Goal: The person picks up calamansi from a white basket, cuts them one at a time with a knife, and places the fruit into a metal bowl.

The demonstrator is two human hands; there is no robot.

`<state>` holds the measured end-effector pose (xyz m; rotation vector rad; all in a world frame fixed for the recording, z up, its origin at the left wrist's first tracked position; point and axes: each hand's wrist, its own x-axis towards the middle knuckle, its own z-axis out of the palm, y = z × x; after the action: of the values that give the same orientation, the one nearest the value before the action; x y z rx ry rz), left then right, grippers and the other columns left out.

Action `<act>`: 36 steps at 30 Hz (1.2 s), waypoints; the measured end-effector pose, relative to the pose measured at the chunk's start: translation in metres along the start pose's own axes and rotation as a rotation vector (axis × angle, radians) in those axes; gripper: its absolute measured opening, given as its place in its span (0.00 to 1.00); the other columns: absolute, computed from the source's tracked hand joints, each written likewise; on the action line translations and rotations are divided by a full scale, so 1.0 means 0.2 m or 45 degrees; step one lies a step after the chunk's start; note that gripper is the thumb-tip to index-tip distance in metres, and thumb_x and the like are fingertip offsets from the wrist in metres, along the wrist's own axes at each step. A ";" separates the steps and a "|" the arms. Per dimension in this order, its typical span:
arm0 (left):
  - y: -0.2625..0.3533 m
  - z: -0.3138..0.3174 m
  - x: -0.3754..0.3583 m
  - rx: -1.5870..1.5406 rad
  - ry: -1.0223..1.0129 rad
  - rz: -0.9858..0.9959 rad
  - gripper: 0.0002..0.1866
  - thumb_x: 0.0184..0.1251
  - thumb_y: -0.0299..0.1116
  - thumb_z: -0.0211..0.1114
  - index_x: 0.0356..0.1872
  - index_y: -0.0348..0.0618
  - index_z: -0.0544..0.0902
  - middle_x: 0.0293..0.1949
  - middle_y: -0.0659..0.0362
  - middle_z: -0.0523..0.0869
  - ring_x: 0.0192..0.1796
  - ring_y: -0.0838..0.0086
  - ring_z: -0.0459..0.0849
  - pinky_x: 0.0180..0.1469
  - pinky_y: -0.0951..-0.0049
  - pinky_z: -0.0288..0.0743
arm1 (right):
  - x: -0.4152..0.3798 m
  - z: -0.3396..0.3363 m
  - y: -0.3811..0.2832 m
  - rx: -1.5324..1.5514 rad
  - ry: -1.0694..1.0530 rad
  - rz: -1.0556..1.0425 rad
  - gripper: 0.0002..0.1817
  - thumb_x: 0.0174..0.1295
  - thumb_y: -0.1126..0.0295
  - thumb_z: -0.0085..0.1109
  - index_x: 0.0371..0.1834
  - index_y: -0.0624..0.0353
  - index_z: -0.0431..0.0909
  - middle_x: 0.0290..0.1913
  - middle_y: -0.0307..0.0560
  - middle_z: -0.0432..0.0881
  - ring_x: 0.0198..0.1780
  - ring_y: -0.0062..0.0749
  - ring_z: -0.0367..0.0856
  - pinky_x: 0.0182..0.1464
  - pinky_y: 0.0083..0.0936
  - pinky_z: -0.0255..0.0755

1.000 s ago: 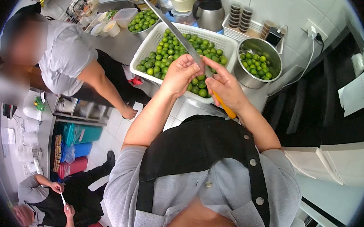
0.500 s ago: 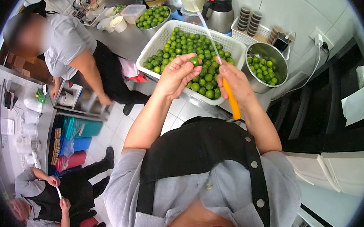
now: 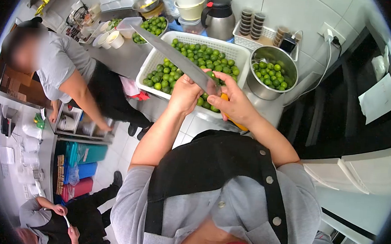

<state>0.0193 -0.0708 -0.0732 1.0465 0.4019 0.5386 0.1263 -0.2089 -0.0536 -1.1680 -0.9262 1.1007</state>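
Observation:
My right hand is closed on a large knife with a yellow-orange handle. Its broad blade lies flat side up, slanting to the upper left with the tip beyond the basket corner. My left hand is closed just under the blade, which covers part of its fingers. Between the fingertips of both hands, at the blade's far edge, a green lime shows in part. Both hands are over the near side of a white perforated basket heaped with green limes.
Right of the basket stands a steel pot holding limes. Behind are a thermos jug, stacked small cups and another bowl of limes. One co-worker leans over drawers at left; another stands at lower left.
The knife has swung from pointing away to lying across toward the upper left, its flat face now showing. My hands have come closer together at the lime, and the view has shifted slightly.

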 end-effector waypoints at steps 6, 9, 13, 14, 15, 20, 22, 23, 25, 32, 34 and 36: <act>0.00 0.03 0.01 -0.082 -0.088 -0.009 0.16 0.60 0.21 0.62 0.51 0.34 0.75 0.37 0.56 0.84 0.35 0.73 0.84 0.38 0.76 0.77 | -0.04 -0.04 0.00 0.059 -0.006 -0.055 0.37 0.60 0.66 0.63 0.70 0.53 0.53 0.29 0.40 0.71 0.16 0.14 0.66 0.17 0.14 0.61; 0.03 0.08 0.00 -0.129 -0.093 0.026 0.15 0.62 0.21 0.60 0.50 0.35 0.76 0.37 0.58 0.84 0.37 0.75 0.83 0.40 0.77 0.76 | -0.06 -0.07 0.02 0.053 0.003 -0.070 0.34 0.61 0.68 0.62 0.69 0.52 0.56 0.27 0.38 0.69 0.15 0.15 0.65 0.16 0.14 0.61; 0.01 0.11 -0.01 0.063 -0.116 0.106 0.12 0.63 0.21 0.60 0.48 0.37 0.77 0.37 0.59 0.84 0.37 0.76 0.82 0.41 0.77 0.76 | -0.10 -0.07 0.01 0.035 0.069 -0.100 0.33 0.61 0.69 0.61 0.69 0.52 0.58 0.25 0.38 0.69 0.15 0.15 0.65 0.16 0.15 0.60; 0.00 0.12 -0.01 0.111 -0.126 0.137 0.12 0.64 0.21 0.60 0.48 0.37 0.77 0.37 0.60 0.84 0.37 0.77 0.82 0.41 0.78 0.76 | -0.11 -0.06 0.00 0.057 0.089 -0.089 0.33 0.61 0.68 0.61 0.69 0.52 0.57 0.25 0.38 0.69 0.15 0.15 0.65 0.16 0.15 0.60; -0.03 0.12 0.00 0.102 -0.143 0.143 0.11 0.64 0.22 0.60 0.47 0.37 0.77 0.38 0.59 0.84 0.39 0.77 0.82 0.43 0.77 0.75 | -0.11 -0.06 -0.01 0.077 0.107 -0.079 0.34 0.61 0.68 0.61 0.69 0.51 0.57 0.25 0.38 0.69 0.15 0.15 0.65 0.16 0.15 0.60; -0.11 0.11 0.02 -0.017 -0.193 0.119 0.10 0.64 0.23 0.61 0.45 0.37 0.76 0.39 0.60 0.83 0.41 0.77 0.80 0.46 0.76 0.73 | -0.11 -0.10 0.02 0.170 0.121 -0.058 0.32 0.62 0.66 0.60 0.69 0.50 0.58 0.25 0.38 0.69 0.14 0.16 0.65 0.16 0.14 0.61; -0.10 0.11 0.03 0.035 -0.240 0.069 0.15 0.66 0.25 0.60 0.52 0.37 0.74 0.42 0.58 0.82 0.44 0.75 0.81 0.47 0.75 0.75 | -0.12 -0.11 0.04 0.145 0.144 -0.087 0.31 0.63 0.66 0.60 0.69 0.51 0.59 0.24 0.39 0.70 0.14 0.17 0.66 0.15 0.14 0.61; -0.09 0.11 0.04 0.060 -0.262 0.045 0.17 0.66 0.26 0.60 0.56 0.37 0.73 0.44 0.58 0.82 0.46 0.74 0.81 0.48 0.74 0.76 | -0.11 -0.12 0.04 0.108 0.191 -0.094 0.31 0.63 0.65 0.60 0.68 0.51 0.59 0.24 0.39 0.70 0.14 0.17 0.66 0.15 0.15 0.61; -0.02 0.11 0.08 0.296 -0.223 0.074 0.20 0.67 0.28 0.60 0.58 0.35 0.71 0.46 0.57 0.81 0.48 0.73 0.80 0.50 0.74 0.75 | -0.10 -0.16 0.04 0.035 0.282 -0.106 0.30 0.63 0.65 0.60 0.68 0.52 0.60 0.24 0.39 0.71 0.14 0.17 0.66 0.15 0.15 0.61; 0.13 -0.12 0.43 1.610 -0.108 0.198 0.18 0.59 0.29 0.66 0.51 0.41 0.79 0.45 0.56 0.83 0.45 0.72 0.81 0.49 0.72 0.75 | -0.10 -0.44 -0.04 0.013 0.712 -0.078 0.31 0.63 0.63 0.60 0.69 0.54 0.61 0.24 0.39 0.74 0.14 0.19 0.68 0.16 0.18 0.63; 0.10 -0.14 0.49 1.868 -0.200 0.224 0.17 0.55 0.29 0.68 0.49 0.44 0.81 0.45 0.54 0.83 0.45 0.68 0.82 0.50 0.69 0.75 | -0.11 -0.50 -0.01 0.018 0.782 -0.053 0.32 0.63 0.62 0.60 0.69 0.56 0.61 0.24 0.39 0.74 0.15 0.20 0.69 0.17 0.18 0.64; 0.03 -0.12 0.53 2.003 -0.370 0.316 0.18 0.52 0.29 0.70 0.47 0.48 0.83 0.44 0.53 0.82 0.46 0.62 0.81 0.51 0.65 0.74 | -0.12 -0.53 0.00 0.007 0.780 -0.024 0.34 0.62 0.59 0.60 0.69 0.57 0.60 0.25 0.39 0.75 0.15 0.21 0.69 0.18 0.18 0.64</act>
<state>0.0905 0.0115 -0.0855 2.6756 0.4089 0.1888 0.2230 -0.2558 -0.0724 -1.3780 -0.4534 0.6604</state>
